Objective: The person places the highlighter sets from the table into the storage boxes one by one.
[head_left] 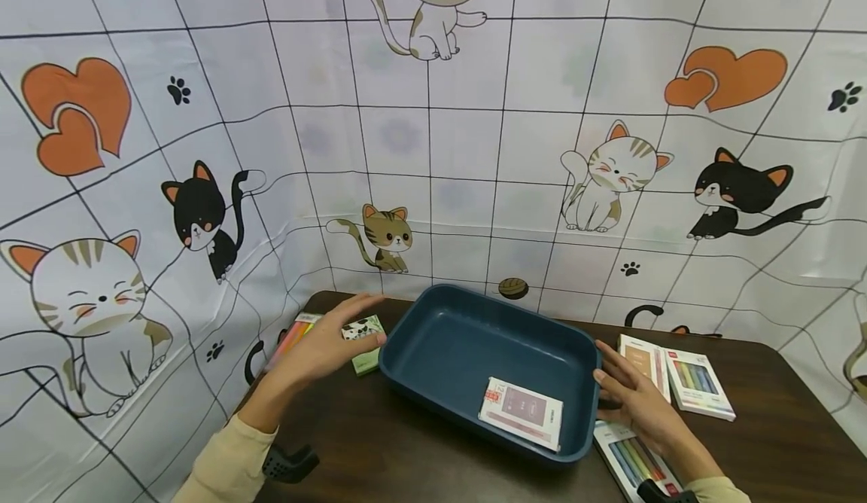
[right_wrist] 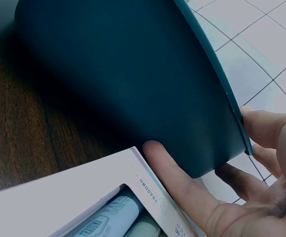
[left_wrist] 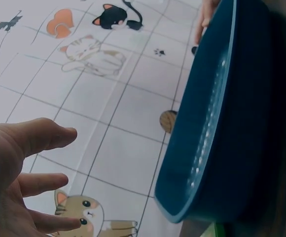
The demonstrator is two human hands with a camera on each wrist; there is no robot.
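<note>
One spread left hand (head_left: 323, 349) hangs free beside our bin (head_left: 484, 337); with the right hand (head_left: 637, 400), fingers loosely extended, we touch its side — the bin on a desk (head_left: 352, 431), cat-print curtain (head_left: 467, 141) behind.

The left arm (head_left: 223, 461), sleeved, comes forward from the bottom of the head view and leans to the right. The left hand (head_left: 325, 349) is raised, with its fingers (head_left: 355, 306) stretched out — the thumb (head_left: 366, 344) stands clearly apart. From the opposite side, the right hand (head_left: 640, 397) reaches forward and to the left, its fingers (head_left: 612, 360) parted and only slightly bent — the wrist (head_left: 692, 454) lies lower.
</note>
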